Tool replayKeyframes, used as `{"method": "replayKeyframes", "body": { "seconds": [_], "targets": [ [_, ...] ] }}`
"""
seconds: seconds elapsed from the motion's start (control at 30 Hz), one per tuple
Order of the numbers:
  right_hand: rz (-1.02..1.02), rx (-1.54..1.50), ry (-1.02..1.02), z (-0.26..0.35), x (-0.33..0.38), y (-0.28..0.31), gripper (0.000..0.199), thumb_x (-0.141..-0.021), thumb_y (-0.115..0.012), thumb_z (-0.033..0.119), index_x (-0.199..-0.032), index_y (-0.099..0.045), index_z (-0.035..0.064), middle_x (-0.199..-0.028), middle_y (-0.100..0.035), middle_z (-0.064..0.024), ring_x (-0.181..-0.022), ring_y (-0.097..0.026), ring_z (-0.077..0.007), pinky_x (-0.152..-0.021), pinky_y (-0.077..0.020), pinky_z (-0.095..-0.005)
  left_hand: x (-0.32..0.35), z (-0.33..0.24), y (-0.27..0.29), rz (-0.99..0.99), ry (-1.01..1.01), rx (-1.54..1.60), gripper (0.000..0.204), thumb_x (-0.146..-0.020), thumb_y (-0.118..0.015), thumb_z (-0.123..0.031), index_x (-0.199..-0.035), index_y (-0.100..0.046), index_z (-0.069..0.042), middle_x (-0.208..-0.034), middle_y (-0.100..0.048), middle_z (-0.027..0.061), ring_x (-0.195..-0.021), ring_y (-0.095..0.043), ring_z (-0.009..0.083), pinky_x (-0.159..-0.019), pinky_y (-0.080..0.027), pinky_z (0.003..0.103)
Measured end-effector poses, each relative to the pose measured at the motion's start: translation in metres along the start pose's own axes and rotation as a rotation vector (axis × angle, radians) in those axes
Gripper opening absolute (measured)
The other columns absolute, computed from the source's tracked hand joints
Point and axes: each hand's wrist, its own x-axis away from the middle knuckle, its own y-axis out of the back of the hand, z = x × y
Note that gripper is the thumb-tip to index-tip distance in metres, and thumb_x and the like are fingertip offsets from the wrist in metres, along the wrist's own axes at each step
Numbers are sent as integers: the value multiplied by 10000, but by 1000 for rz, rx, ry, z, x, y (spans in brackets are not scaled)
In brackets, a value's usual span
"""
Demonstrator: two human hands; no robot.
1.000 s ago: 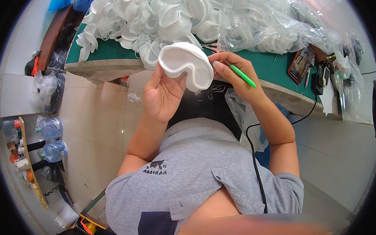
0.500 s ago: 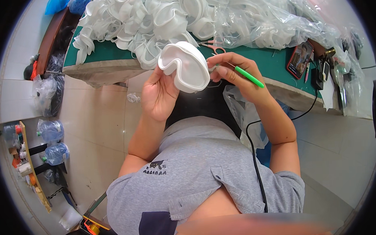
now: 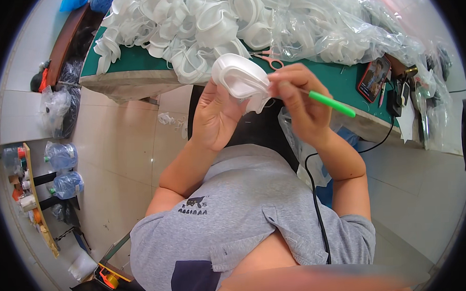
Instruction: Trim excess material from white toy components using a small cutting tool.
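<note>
Up off the green table, a soft white goggle-shaped piece (image 3: 236, 73) with a raised rim is tilted in front of me. My left hand (image 3: 216, 115) grips it from below and left, fingers partly hidden behind it. At its right edge, my right hand (image 3: 304, 99) pinches the rim with thumb and fingertips. A slim tool with a bright green handle (image 3: 333, 104) lies held in that same right hand, its handle pointing out to the right; its tip is hidden by the fingers.
A heap of similar white pieces (image 3: 203, 23) and clear plastic bags (image 3: 332, 34) covers the table's far part. Pink-handled scissors (image 3: 274, 63) lie near the heap. At right are a phone (image 3: 374, 79) and a black cable (image 3: 311, 173) crossing beside my body. Large wrapped bottles (image 3: 64, 155) stand left.
The white piece has turned and tipped, moving slightly right with my left hand. My right fingers have closed on its right edge, and the green handle has swung further right and down.
</note>
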Motion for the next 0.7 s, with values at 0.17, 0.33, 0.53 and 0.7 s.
{"method": "replayKeyframes", "body": {
  "seconds": [0.17, 0.33, 0.53, 0.7],
  "targets": [
    [11, 38, 134, -4, -2, -18, 133, -903, -550, -19, -1035, -529, -9, -962, -658, -156, -885, -628, -183, -769, -500, -287, 4, 5, 8, 28, 70, 7, 383, -927, -565, -162, -1303, -498, -145, -1261, -550, 63, -1152, -531, 223, -949, -460, 423],
    [-51, 49, 97, -5, -4, -24, 149, -861, -607, -28, -999, -561, 6, -957, -667, -144, -853, -633, -184, -751, -497, -289, 5, 7, -2, 21, 55, -49, 396, -914, -593, -173, -1297, -492, -175, -1270, -537, 60, -1146, -526, 203, -938, -453, 430],
    [-53, 218, 243, -4, -9, -22, 150, -790, -686, -11, -928, -635, 18, -944, -664, -121, -813, -627, -203, -713, -488, -284, 5, 9, -3, 42, 38, -62, 417, -907, -610, -194, -1297, -463, -174, -1293, -512, 50, -1168, -507, 201, -953, -443, 439],
    [-93, 314, 275, -6, -7, -23, 185, -770, -702, -8, -944, -647, 26, -942, -640, -125, -815, -626, -233, -697, -499, -306, 3, 12, -7, -5, -38, -133, 385, -901, -617, -139, -1260, -478, -134, -1256, -531, 56, -1119, -541, 192, -906, -492, 385]
  ]
}}
